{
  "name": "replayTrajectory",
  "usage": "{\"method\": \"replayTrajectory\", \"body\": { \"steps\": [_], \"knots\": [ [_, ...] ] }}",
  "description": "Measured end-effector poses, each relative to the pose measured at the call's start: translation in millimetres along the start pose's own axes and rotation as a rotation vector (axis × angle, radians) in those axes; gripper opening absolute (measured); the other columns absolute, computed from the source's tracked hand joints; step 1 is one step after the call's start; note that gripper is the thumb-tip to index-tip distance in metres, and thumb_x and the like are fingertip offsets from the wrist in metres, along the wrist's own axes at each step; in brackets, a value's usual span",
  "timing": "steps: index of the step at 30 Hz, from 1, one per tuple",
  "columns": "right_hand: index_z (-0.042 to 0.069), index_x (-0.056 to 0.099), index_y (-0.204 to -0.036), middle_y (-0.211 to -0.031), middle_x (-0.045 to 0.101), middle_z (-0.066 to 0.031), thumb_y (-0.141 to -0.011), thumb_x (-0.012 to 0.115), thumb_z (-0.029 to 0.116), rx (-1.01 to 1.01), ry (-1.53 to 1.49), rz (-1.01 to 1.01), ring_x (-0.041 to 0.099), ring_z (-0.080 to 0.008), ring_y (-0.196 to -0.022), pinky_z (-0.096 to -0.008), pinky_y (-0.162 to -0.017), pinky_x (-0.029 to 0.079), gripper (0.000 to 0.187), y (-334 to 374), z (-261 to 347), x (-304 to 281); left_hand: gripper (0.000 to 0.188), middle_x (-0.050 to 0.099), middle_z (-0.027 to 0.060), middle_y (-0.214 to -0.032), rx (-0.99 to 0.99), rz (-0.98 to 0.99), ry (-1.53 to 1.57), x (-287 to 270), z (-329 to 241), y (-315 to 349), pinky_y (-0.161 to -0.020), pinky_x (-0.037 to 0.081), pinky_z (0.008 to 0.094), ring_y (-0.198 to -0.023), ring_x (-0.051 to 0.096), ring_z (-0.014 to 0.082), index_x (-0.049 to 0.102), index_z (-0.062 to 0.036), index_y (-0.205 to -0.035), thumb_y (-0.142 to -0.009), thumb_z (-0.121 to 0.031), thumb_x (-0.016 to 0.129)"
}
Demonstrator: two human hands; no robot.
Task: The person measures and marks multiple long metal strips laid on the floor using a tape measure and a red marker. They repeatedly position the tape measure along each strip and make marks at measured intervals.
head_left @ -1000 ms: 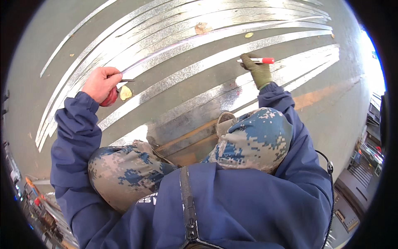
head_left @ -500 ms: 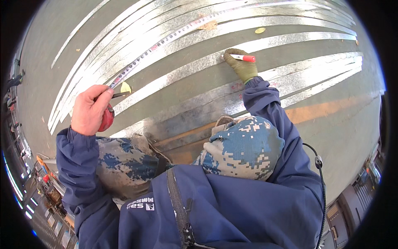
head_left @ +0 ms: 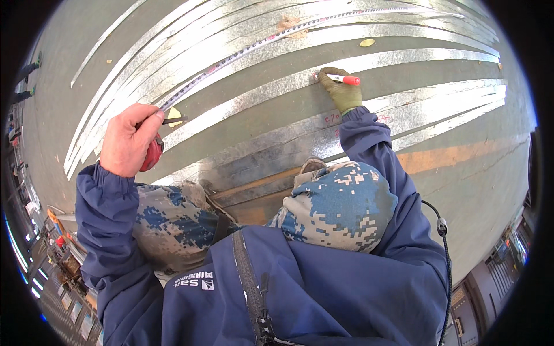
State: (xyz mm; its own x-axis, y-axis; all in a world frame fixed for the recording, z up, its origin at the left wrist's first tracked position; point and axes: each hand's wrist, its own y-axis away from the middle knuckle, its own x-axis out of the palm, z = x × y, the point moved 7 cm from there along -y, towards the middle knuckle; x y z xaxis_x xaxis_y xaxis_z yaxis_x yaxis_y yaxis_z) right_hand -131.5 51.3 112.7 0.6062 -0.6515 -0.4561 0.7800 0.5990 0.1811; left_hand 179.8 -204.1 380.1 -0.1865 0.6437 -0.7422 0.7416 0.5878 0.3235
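My bare left hand (head_left: 128, 138) is closed around a red tape measure (head_left: 152, 154). A thin dark stick-like piece (head_left: 175, 120) pokes out by its fingertips; I cannot make out its kind. The pulled-out tape blade (head_left: 245, 51) runs from this hand to the far right, across shiny metal strips. My right hand (head_left: 340, 92), in an olive glove, grips a white marker (head_left: 344, 79) with a red end. The marker's other end is at a single long metal strip (head_left: 259, 94), its tip mostly hidden by the fingers.
Several more metal strips (head_left: 450, 98) lie nearer my knees, some with red handwriting. An orange-brown bar (head_left: 456, 155) stretches behind them at the right. Yellow leaves (head_left: 367, 42) lie about the greenish floor (head_left: 242, 124). Cluttered equipment (head_left: 69, 259) stands at the left edge.
My left hand has moved slightly away from me with the tape measure, and the tape blade has shifted with it. My right hand has slid slightly right along the strip with the marker.
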Motion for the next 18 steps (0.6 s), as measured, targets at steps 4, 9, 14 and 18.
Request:
{"method": "replayTrajectory", "body": {
  "steps": [4, 9, 14, 18],
  "knots": [
    [0.009, 0.072, -0.105, -0.079, 0.07, -0.0027, -0.089, 0.075, 0.032, 0.018, 0.022, -0.017, 0.062, -0.0092, -0.073, -0.0251, -0.07, 0.049, 0.029, -6, -11, -3, 0.016, 0.059, 0.0031, -0.076, 0.017, 0.009, 0.015, 0, 1, 0, -0.063, 0.044, 0.0256, -0.068, 0.054, 0.0091, 0.066, 0.005, -0.096, -0.096, -0.01, 0.062],
    [0.006, 0.074, -0.101, -0.084, 0.073, -0.0063, -0.086, 0.076, 0.034, 0.115, -0.12, -0.051, 0.067, -0.0147, -0.078, -0.0285, -0.076, 0.052, 0.032, -3, 6, -7, 0.015, 0.058, 0.0027, -0.075, 0.023, 0.011, 0.018, -1, 0, 0, -0.063, 0.044, 0.0256, -0.068, 0.054, 0.009, 0.066, 0.0049, -0.095, -0.096, -0.01, 0.062],
    [0.005, 0.073, -0.101, -0.082, 0.073, -0.0079, -0.086, 0.074, 0.032, 0.129, -0.034, -0.048, 0.067, -0.0162, -0.076, -0.03, -0.074, 0.052, 0.031, -11, -16, -7, 0.015, 0.058, 0.0022, -0.074, 0.009, 0.019, 0.053, 0, -1, -2, -0.063, 0.044, 0.0256, -0.068, 0.054, 0.0086, 0.066, 0.0048, -0.095, -0.095, -0.01, 0.062],
    [0.006, 0.074, -0.098, -0.079, 0.072, -0.0084, -0.086, 0.074, 0.031, 0.1, 0.017, -0.037, 0.066, -0.0175, -0.074, -0.0307, -0.074, 0.052, 0.028, -7, -2, -12, 0.015, 0.057, 0.0018, -0.074, 0.013, 0.013, 0.036, -1, -1, -1, -0.063, 0.042, 0.0252, -0.068, 0.051, 0.0076, 0.066, 0.0046, -0.095, -0.095, -0.009, 0.062]
  ]
}}
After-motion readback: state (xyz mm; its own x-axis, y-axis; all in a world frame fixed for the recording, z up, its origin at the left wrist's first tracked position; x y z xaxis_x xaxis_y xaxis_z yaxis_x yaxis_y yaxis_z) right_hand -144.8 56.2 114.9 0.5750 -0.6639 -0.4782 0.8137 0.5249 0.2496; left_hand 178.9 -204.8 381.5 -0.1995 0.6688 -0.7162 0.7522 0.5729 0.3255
